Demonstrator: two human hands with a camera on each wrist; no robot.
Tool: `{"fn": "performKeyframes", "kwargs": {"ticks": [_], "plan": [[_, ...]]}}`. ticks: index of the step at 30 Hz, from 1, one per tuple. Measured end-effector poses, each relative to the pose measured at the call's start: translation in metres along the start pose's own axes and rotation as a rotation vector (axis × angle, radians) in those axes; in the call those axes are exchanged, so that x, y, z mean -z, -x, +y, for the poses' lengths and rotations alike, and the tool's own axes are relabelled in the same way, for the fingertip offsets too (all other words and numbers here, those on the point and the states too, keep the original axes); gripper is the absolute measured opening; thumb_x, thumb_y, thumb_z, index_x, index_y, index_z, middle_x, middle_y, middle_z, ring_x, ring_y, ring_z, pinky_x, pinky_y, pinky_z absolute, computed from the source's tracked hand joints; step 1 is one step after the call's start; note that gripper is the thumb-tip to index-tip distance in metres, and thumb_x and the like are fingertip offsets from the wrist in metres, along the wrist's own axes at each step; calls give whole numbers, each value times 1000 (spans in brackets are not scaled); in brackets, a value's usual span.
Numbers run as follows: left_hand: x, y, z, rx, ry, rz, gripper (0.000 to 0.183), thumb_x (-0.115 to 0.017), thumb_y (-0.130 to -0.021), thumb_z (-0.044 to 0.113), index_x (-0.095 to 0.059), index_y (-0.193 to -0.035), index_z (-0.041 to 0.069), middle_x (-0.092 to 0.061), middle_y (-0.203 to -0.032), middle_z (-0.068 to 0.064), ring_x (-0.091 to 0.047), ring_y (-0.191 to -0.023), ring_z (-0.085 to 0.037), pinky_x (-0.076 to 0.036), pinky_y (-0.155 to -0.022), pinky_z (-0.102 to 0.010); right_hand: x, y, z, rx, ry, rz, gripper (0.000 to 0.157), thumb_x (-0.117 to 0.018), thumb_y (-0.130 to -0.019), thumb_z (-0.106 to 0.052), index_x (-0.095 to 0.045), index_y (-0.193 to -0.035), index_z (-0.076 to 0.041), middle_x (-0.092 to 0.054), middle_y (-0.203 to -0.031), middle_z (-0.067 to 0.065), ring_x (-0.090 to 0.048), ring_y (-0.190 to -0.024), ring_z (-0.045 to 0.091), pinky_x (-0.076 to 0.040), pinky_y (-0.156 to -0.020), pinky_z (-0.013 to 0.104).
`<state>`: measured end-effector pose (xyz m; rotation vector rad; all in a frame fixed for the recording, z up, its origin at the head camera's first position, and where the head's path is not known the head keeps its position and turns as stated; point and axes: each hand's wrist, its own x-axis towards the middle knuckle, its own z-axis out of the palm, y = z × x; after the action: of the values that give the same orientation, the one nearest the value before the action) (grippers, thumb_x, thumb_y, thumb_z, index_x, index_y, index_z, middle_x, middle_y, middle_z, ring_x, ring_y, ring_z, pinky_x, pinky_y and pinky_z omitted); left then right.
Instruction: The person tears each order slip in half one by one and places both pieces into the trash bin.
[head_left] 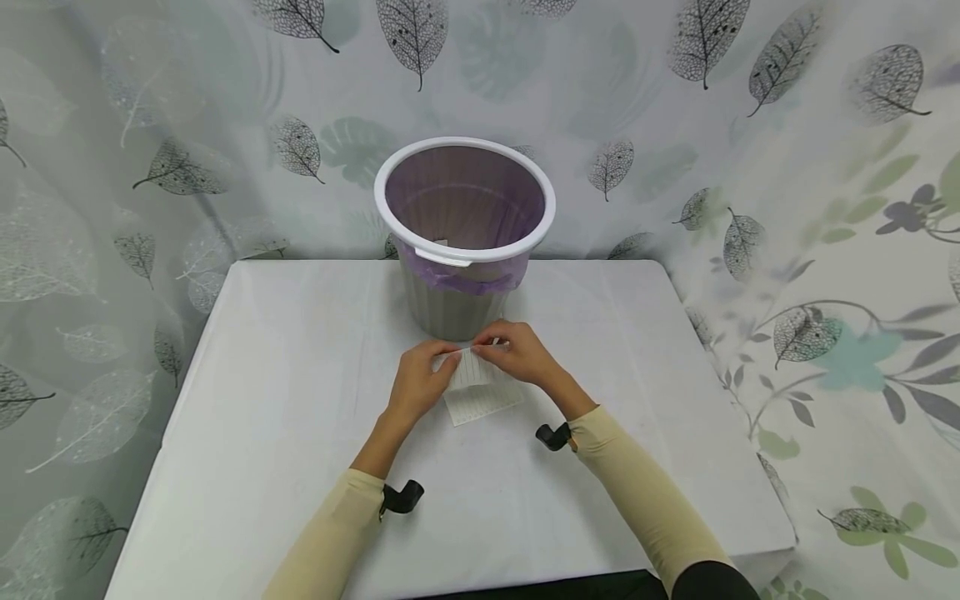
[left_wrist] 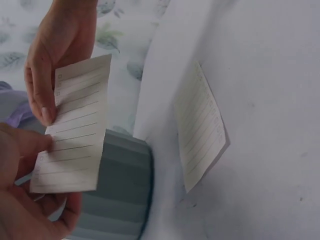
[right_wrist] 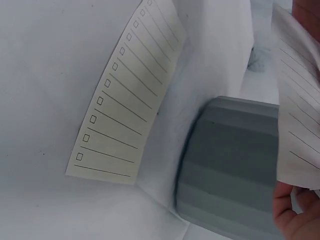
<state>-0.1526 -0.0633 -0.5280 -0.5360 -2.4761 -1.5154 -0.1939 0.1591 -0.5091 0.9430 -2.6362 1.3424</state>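
Note:
Between both hands hangs a lined paper slip with small checkboxes (left_wrist: pixel 77 127), just in front of the bin. My left hand (head_left: pixel 422 375) pinches one end of its upper edge between thumb and fingers. At the other end my right hand (head_left: pixel 519 354) pinches the same edge, its fingertips near those of the left. A second slip of the same kind, a lined checklist sheet (right_wrist: pixel 122 100), lies on the white table below the held one. The held slip covers part of it in the head view.
A grey bin (head_left: pixel 450 310) with a white rim (head_left: pixel 542 179) and a purple liner (head_left: pixel 480 282) stands at the table's back edge. A small pale piece (head_left: pixel 441 242) shows inside it. White cloth covers the table (head_left: pixel 300 358). Leaf-patterned curtains (head_left: pixel 585 100) hang behind and beside it.

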Motion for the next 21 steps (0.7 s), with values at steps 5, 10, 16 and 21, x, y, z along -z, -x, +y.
{"fn": "performKeyframes", "kwargs": {"ticks": [5,10,16,21], "plan": [[3,-5,4,-44,-51,-32,14,-73,-97,10,-78,-104,-1,-76,-103,-13,-72,-98,-32,-55,-88,-46,-1,-1,-3,42,7,7,6,-76,-96,-9,-81,-99,-7,-74,-93,-1,-67,-88,16,-56,-78,39],[5,-9,8,-82,-92,-42,12,-72,-97,10,-79,-100,1,-77,-98,-10,-73,-92,-29,-57,-82,-45,-1,-2,-6,73,6,13,6,-76,-97,-10,-81,-99,-8,-73,-93,-2,-66,-88,15,-55,-78,40],[7,-12,12,-106,-116,-31,11,-73,-97,11,-79,-99,2,-77,-97,-10,-73,-91,-29,-57,-80,-45,-2,-2,-10,79,-4,28,6,-75,-97,-9,-81,-99,-7,-73,-92,-1,-65,-87,16,-55,-77,39],[7,-11,13,-159,-101,14,10,-75,-96,10,-80,-97,2,-77,-95,-9,-74,-88,-28,-58,-78,-44,-3,-2,-12,71,-28,47,6,-75,-97,-9,-81,-98,-7,-73,-91,-2,-65,-86,15,-56,-76,39]]}}
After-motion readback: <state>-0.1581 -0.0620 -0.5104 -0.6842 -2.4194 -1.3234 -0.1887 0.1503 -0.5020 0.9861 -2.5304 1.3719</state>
